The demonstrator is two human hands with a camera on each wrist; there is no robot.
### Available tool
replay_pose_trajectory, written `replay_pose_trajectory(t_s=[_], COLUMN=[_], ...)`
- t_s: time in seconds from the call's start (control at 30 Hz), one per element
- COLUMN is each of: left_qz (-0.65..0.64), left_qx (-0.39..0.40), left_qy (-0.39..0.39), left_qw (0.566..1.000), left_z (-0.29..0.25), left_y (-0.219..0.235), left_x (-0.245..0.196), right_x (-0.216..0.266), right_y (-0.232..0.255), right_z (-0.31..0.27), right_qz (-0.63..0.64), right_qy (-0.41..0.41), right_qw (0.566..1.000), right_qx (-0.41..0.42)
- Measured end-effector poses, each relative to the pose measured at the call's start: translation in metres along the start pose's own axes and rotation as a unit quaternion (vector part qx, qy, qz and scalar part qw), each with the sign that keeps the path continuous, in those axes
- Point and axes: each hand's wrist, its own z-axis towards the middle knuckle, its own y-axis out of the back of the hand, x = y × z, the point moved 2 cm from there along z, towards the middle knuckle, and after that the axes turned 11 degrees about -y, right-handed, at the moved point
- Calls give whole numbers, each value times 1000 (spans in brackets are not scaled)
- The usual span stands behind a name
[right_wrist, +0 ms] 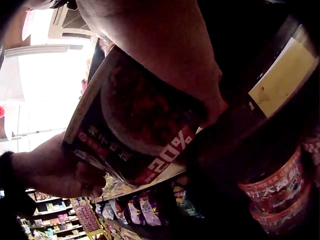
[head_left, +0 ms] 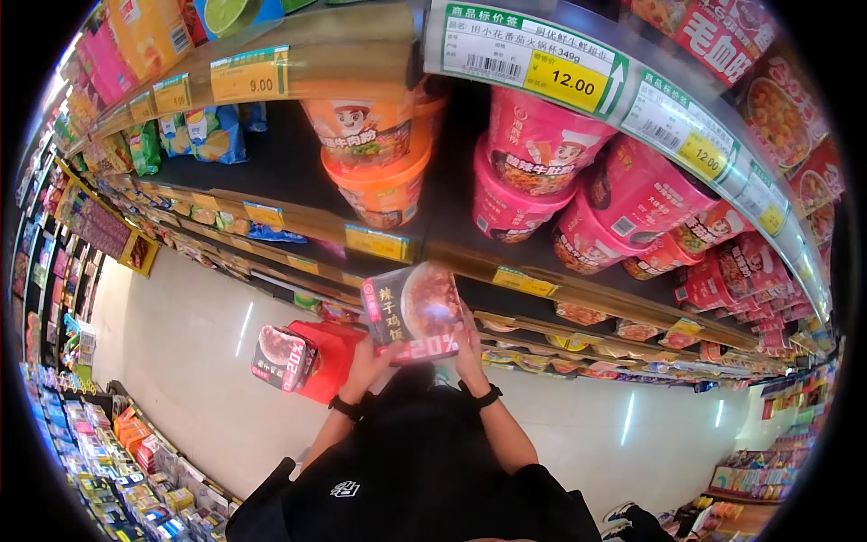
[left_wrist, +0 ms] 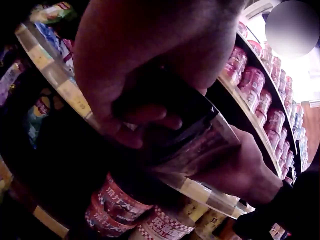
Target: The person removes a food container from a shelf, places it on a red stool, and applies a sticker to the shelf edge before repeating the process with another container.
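Both hands hold a dark boxed ready meal (head_left: 411,312) in front of the body, its front with a pictured bowl and "20%" turned up. My left hand (head_left: 366,366) grips its lower left side; in the left wrist view curled fingers (left_wrist: 145,114) show against the box. My right hand (head_left: 470,355) holds the right side. The right wrist view shows the box front (right_wrist: 145,120) between the two hands. A second, similar box (head_left: 283,359) lies beside a bright red item (head_left: 334,361), left of my left hand.
Shelves ahead carry stacked orange tubs (head_left: 375,181) and pink tubs (head_left: 524,172) behind price labels (head_left: 533,63). Bagged snacks (head_left: 203,135) stand at left. Pale floor (head_left: 199,316) lies below. Low displays (head_left: 135,479) line the lower left, and another person's shoes (head_left: 619,515) show at lower right.
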Motion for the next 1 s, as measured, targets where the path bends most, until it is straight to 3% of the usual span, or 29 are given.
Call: replay_pose_trajectory(t_s=[0.1,0.2,0.3,0.43,0.57,0.63,0.8,0.87,1.0], left_qz=[5,7,-5,7,22,20,23,40,43], left_qx=[2,-3,19,30,72,88,38,-1,-45], left_qy=[7,0,13,-4,13,26,47,64,180], left_qw=[1000,1000,1000,1000,997,996,998,997,982], left_z=[-1,-3,-4,-3,-1,-2,-30,-47,-84], left_y=[1,3,5,9,32,47,94,111,140], left_x=[9,15,14,30,32,25,43,50,61], right_x=[3,-15,-32,-28,-9,-11,-24,-44,-75], right_y=[-1,1,15,13,3,-9,-56,-73,-117], right_z=[1,-1,1,5,10,12,22,30,43], right_qz=[-60,33,-107,-11,-24,-51,-69,-128,-112], right_qy=[32,-32,-2,-65,-80,-100,-178,-162,-249], right_qw=[998,999,994,996,984,980,958,952,921], right_qx=[-4,11,27,64,155,162,216,225,278])
